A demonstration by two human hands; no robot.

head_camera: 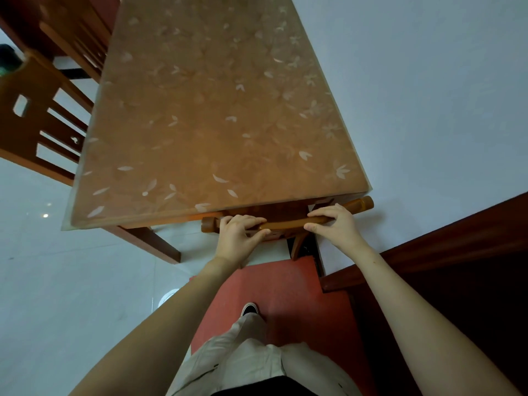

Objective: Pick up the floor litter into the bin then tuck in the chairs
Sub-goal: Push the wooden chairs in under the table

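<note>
**Head view: both hands wrapped on the chair's top rail at the table's near end**

Both bare forearms reach up from the lower corners of the frame and converge just below centre, where they meet the chair [285, 225]. The left hand [238, 234] sits on the left part of the chair's curved top rail [360, 205]. Its fingers are close together and curled over the top of the wood, and the thumb reaches along the near side beneath them. The right hand [335, 224] holds the same rail further right. Its fingers are pressed side by side and hooked over the far edge, with the thumb tucked under on the near side. Both wrists are bent slightly back, knuckles uppermost.

The rail lies just beside the near edge of the table [214, 124], rising a little toward the right of the frame. What shows of the chair beyond the rail goes under the tabletop. The tabletop has a clear cover patterned with pale leaves.

A second chair [37, 121] stands along the table's left side at the left edge of the frame, and a third chair [71, 32] is above it in the upper left. One shoe [249, 308] stands on a red mat [300, 281] at lower centre. White tile floor [57, 281] fills the lower left.
</note>
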